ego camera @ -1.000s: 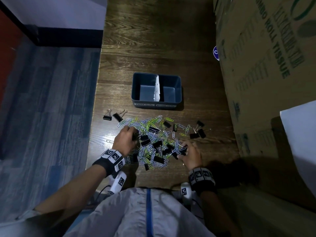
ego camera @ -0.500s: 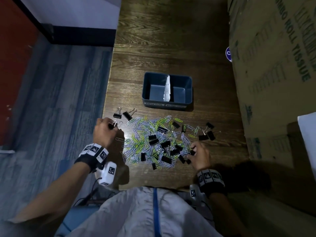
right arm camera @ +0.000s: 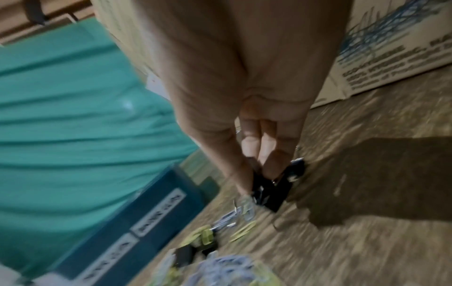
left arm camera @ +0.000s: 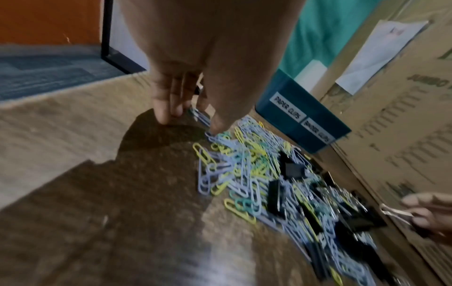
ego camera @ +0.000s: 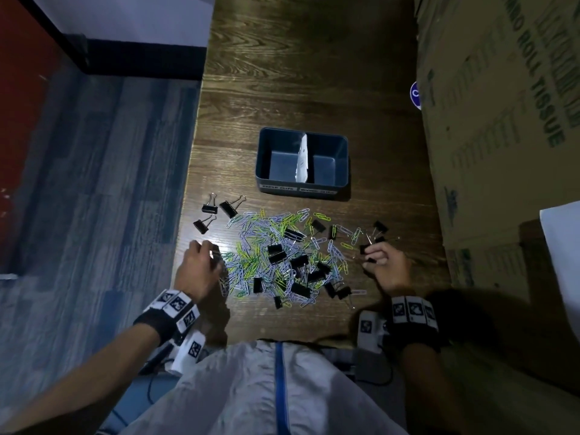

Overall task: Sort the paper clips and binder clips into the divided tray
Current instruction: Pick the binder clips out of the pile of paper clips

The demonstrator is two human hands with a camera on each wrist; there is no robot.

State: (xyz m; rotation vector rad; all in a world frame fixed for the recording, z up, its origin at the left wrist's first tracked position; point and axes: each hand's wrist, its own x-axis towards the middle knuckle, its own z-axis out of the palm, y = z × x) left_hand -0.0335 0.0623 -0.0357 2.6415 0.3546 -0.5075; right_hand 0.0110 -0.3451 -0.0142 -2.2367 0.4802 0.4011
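Observation:
A blue tray [ego camera: 341,183] with a white divider stands on the wooden table, its front labelled PAPER CLIPS and BINDER CLIPS [left arm camera: 303,118]. Both compartments look empty. Before it lies a mixed pile of coloured paper clips [ego camera: 260,246] and black binder clips [ego camera: 276,253]. Three binder clips [ego camera: 209,209] sit apart at the left. My left hand [ego camera: 211,251] is at the pile's left edge, fingers and thumb pinching a bluish paper clip [left arm camera: 197,115]. My right hand [ego camera: 372,254] is at the pile's right edge and grips a black binder clip [right arm camera: 269,190].
A large cardboard box [ego camera: 502,120] walls off the table's right side, close to my right hand. The table's left edge [ego camera: 188,215] drops to blue carpet just beyond the three binder clips. A white sheet [ego camera: 561,246] shows at the far right.
My left hand went from the pile out to the left binder clips, where a third now lies, and came back to the pile's edge. My right hand shifted right and forward, holding its clip.

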